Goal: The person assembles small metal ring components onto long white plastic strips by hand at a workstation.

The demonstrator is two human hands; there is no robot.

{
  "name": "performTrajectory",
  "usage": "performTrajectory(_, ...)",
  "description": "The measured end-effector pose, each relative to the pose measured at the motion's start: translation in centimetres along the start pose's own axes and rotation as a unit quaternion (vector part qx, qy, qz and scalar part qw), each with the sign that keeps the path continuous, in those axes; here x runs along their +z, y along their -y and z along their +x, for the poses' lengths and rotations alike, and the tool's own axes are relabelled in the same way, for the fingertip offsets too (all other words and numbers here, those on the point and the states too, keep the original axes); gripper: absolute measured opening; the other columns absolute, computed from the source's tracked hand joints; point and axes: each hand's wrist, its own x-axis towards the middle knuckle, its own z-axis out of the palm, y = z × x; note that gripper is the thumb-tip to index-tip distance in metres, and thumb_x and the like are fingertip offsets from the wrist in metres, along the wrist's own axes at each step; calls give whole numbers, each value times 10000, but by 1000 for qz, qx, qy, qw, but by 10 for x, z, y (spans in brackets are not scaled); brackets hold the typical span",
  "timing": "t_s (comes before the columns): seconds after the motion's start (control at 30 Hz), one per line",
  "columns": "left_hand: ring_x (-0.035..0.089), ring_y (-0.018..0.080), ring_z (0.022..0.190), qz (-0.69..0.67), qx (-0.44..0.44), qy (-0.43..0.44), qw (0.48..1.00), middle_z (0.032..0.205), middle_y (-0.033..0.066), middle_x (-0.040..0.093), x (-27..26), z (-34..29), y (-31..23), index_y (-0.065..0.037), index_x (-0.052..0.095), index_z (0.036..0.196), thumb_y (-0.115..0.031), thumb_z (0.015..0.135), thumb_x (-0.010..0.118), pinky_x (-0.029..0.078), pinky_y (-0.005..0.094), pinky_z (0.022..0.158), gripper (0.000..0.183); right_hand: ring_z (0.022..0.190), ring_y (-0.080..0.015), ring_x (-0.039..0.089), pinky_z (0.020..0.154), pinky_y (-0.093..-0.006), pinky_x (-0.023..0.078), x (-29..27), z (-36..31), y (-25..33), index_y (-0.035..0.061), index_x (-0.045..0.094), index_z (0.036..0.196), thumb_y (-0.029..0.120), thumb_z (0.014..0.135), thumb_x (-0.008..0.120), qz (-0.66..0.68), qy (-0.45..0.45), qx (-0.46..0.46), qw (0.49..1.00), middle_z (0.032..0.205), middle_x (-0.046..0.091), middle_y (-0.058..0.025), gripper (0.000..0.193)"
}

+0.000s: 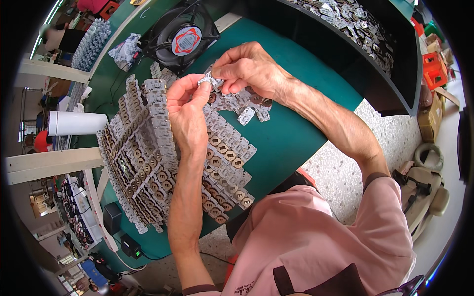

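Note:
Both hands meet over the green work surface [291,153], fingers pinched around a small silvery metal part [213,81]. My left hand [190,116] grips its near left side between thumb and fingertips. From the far right, my right hand [254,71] pinches the same part; its fingers cover some of it, so I cannot tell whether it is one piece or two. Just beneath the right hand lies a pile of loose metal parts [247,106]. Long stacked rows of similar parts [143,163], grey plates with brassy round pieces, spread beneath and left of my left forearm.
A black fan [185,37] stands at the back, beside a crumpled plastic bag [126,49]. A big black bin [402,86] at the far right holds many metal pieces. A white cylinder [76,123] and pale frame bars [54,163] border the left side.

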Motion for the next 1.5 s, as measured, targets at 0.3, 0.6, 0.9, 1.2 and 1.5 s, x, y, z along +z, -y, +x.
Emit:
performTrajectory(0.3, 581, 115, 766, -13, -9, 14, 1000, 861, 46, 606, 3, 0, -2, 25, 607, 1028, -19, 805, 634, 506, 261, 739, 230, 596, -102, 608, 542, -191, 494, -5, 2, 3, -34, 640, 871, 141, 776, 687, 45, 11, 9, 999, 733, 632, -75, 205)
performTrajectory(0.6, 493, 54, 768, 56, 8, 84, 995, 848, -27, 525, 5, -4, 2, -42, 558, 1197, -27, 792, 665, 399, 193, 723, 419, 624, -165, 641, 564, -213, 550, -8, 1, 6, -85, 619, 870, 86, 787, 674, 56, 21, 5, 998, 758, 634, -154, 197)
performTrajectory(0.9, 471, 75, 817, 26, 26, 55, 998, 918, -11, 495, 7, -8, 5, -64, 582, 1166, -48, 787, 678, 394, 219, 760, 391, 627, -129, 635, 587, -212, 531, -8, 3, 5, -31, 624, 858, 151, 838, 644, 64, 33, 22, 997, 737, 630, -87, 185)
performTrajectory(1.2, 519, 76, 801, 74, 24, 12, 997, 908, -5, 530, -4, 2, 4, -28, 575, 1168, -21, 776, 678, 439, 210, 708, 405, 647, -143, 646, 612, -222, 544, -19, 5, 7, -45, 623, 875, 122, 828, 643, 100, 17, 10, 995, 791, 652, -135, 174)
performTrajectory(1.5, 499, 55, 769, 161, 41, 91, 982, 850, -22, 522, 4, -3, 9, -57, 546, 1215, -3, 744, 711, 415, 186, 730, 502, 675, -143, 645, 657, -226, 549, -13, 4, 6, -46, 621, 879, 106, 794, 671, 75, -57, -53, 994, 816, 654, -135, 182)
